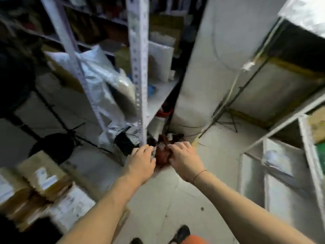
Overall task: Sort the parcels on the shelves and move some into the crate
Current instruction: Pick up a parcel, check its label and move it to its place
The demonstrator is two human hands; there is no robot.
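Observation:
Both my hands reach down to the floor at the foot of a white metal shelf post (139,71). Between them lies a small reddish-brown parcel (162,155). My left hand (140,161) holds its left side and my right hand (184,159) its right side, fingers curled over it; the frame is blurred. Silver-grey plastic mailer bags (103,80) lean on the shelf to the left of the post. Several cardboard boxes with white labels (44,184) are stacked at the lower left. No crate is clearly visible.
A white wall or pillar (219,59) rises behind the parcel, with cables (226,103) running down to the floor. A second white shelf unit (281,173) stands on the right. A dark round object (52,147) lies on the floor at left. My shoes (181,234) show at the bottom.

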